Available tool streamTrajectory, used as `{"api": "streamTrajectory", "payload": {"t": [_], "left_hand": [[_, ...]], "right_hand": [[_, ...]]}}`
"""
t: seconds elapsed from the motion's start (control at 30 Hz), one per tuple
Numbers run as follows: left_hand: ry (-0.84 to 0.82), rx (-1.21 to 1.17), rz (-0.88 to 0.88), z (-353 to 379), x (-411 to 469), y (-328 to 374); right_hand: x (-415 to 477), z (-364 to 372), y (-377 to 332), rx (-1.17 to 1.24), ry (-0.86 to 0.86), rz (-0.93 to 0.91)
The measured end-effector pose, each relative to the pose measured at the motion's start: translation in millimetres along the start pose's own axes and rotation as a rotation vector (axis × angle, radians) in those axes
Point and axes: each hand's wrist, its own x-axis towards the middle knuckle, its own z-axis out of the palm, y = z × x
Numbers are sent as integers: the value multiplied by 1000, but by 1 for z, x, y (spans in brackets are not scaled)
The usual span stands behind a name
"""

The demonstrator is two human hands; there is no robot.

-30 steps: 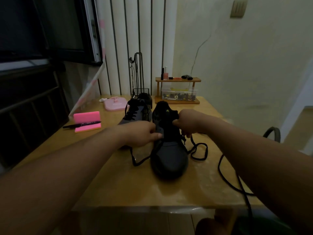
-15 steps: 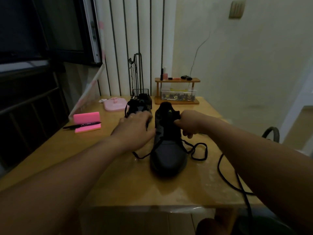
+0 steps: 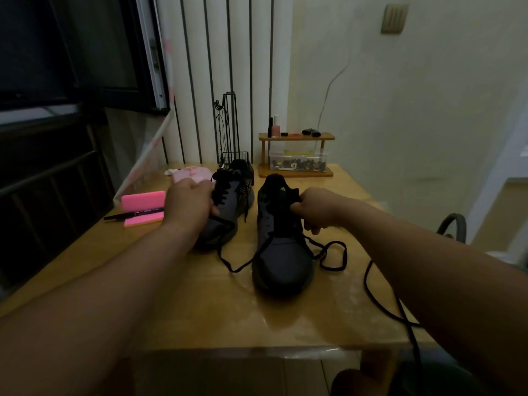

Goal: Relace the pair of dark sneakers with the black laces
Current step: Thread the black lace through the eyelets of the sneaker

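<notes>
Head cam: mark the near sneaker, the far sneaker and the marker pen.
near sneaker [image 3: 281, 261], head view, on the toe cap.
far sneaker [image 3: 231, 196], head view, on the grey side of the upper.
marker pen [image 3: 128, 214], head view, on the barrel.

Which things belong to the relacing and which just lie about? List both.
Job: laced dark sneaker, held by left hand; part-laced dark sneaker, held by right hand; loose black lace.
Idle: pink rectangular block, black marker pen, wooden shelf rack, black wire stand.
</notes>
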Motion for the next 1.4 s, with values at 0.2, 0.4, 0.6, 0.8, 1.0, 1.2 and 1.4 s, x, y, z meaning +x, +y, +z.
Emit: {"api": "streamTrajectory", "payload": {"t": [0.2, 0.4, 0.6, 0.8, 1.0, 1.2, 1.4], "left_hand": [[-252, 646, 351, 17, -25, -14], [-697, 749, 404, 28, -43, -12], [-749, 476, 200, 11, -30, 17], [-520, 405, 243, 12, 4, 44], [-242, 602, 514, 36, 17, 48], [-438, 489, 573, 42, -56, -29], [-466, 299, 357, 50, -65, -64]], "right_hand": [[-32, 6, 19, 183, -96, -105], [-47, 3, 43, 199, -239, -253], [-40, -8, 44, 418, -170, -182], [-27, -36, 26, 499, -96, -99], [-18, -32, 3, 236, 440, -241], [-48, 19, -1, -76, 68, -384], [-46, 20, -13, -149, 87, -371]]}}
